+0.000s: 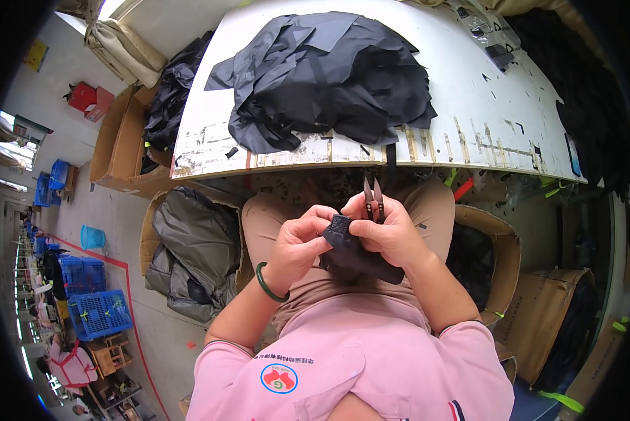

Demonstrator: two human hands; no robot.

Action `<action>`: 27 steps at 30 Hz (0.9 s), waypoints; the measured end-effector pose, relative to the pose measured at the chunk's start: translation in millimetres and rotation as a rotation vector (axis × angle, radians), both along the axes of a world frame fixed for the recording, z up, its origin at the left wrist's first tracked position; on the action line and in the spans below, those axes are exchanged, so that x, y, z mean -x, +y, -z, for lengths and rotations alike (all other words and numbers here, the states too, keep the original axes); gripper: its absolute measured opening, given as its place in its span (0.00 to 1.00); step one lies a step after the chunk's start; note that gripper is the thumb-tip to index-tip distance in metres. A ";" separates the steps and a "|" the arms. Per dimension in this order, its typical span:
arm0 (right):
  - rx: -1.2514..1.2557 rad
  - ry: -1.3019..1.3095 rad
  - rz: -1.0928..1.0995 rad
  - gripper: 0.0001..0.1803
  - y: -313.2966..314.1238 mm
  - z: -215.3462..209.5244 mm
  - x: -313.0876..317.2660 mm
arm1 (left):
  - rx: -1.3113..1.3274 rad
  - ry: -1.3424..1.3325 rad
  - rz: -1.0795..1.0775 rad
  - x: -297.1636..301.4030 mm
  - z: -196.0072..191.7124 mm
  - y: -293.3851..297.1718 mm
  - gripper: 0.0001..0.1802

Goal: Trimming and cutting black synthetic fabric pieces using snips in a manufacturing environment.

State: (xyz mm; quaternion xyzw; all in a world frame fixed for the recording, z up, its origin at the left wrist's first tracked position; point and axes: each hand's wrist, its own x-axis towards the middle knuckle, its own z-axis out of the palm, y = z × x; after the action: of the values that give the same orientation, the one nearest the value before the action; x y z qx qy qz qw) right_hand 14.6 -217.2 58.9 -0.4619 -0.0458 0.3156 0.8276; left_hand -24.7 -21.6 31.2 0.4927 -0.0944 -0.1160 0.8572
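Over my lap, a small black fabric piece (360, 263) is stretched between my two hands. My left hand (297, 238) pinches its left edge, beside a rough, dark patch (339, 225) that looks like hook-and-loop tape. Thumb and fingers of my right hand (393, 237) grip the same piece near that patch. Tucked in the right fingers is a pair of thread snips (374, 198), blades pointing away from me and slightly apart. The lower part of the fabric hangs toward my lap. Ahead of my hands, a large heap of black cut fabric (329, 77) lies on the white table.
The white table's (462, 151) front edge is just beyond my knees, with tape residue and black scraps on it. Cardboard boxes (113, 140) with dark fabric stand at the left and right. A grey-green fabric bundle (195, 238) fills one by my left leg. Blue crates (101, 316) stand farther left.
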 end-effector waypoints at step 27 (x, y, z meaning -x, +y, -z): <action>0.889 -1.196 0.117 0.19 -23.0 -6.2 8.5 | 0.084 0.000 -0.168 -10.3 -5.5 -6.5 0.05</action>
State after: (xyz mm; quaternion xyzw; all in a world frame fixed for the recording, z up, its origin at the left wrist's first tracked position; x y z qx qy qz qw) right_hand 6.0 -240.3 65.2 -0.8473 -0.3318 -0.0451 0.4122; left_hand -14.5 -28.1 36.7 0.4626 -0.0577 -0.0398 0.8838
